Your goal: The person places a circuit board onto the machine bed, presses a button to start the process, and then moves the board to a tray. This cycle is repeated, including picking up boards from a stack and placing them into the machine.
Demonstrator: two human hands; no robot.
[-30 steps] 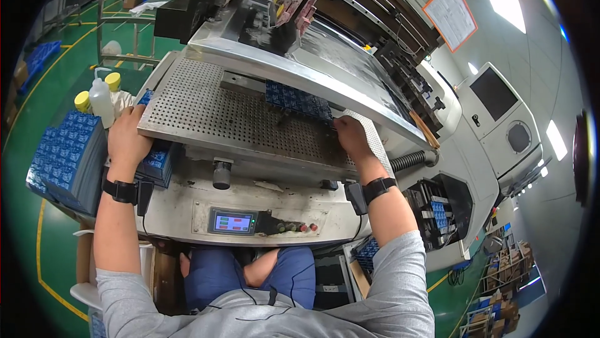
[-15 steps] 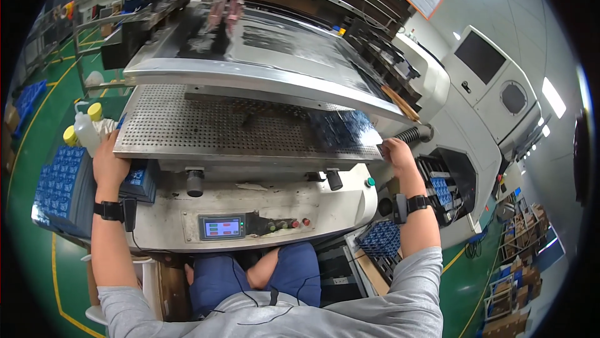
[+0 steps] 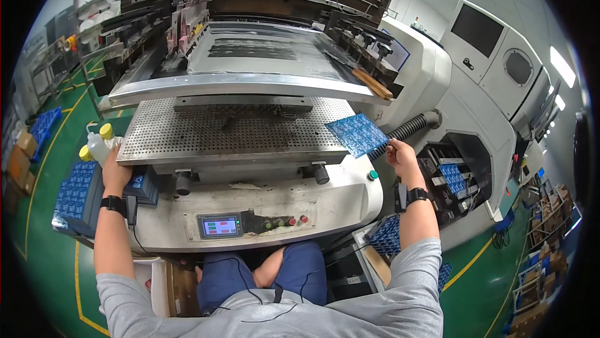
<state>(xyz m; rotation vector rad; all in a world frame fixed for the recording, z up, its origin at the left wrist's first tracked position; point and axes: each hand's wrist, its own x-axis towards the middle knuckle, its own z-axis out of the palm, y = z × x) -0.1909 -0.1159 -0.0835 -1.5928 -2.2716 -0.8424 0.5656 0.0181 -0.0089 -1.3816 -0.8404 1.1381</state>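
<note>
A blue circuit board panel (image 3: 357, 135) is held by its near right corner in my right hand (image 3: 402, 155), fingers pinched on it. The panel hangs off the right end of the perforated metal table (image 3: 237, 128), tilted, its far left corner over the table's edge. My left hand (image 3: 116, 172) is by the table's left front corner, beside stacked blue boards (image 3: 78, 191) and a smaller board stack (image 3: 142, 186) below the table. Its fingertips are hard to make out there. Above the table sits a metal-framed printing screen (image 3: 250, 81), smeared with dark ink.
A control panel with a small display (image 3: 220, 226) faces me. A ribbed hose (image 3: 412, 128) and a white machine with a rack of boards (image 3: 453, 178) stand at the right. A squeeze bottle (image 3: 97, 145) with yellow-capped containers stands at the left. A wooden-handled tool (image 3: 373, 83) lies on the screen frame.
My right hand has drawn the blue circuit board panel out from under the screen, toward the right end of the table. The left hand stays by the left corner. The view has shifted.
</note>
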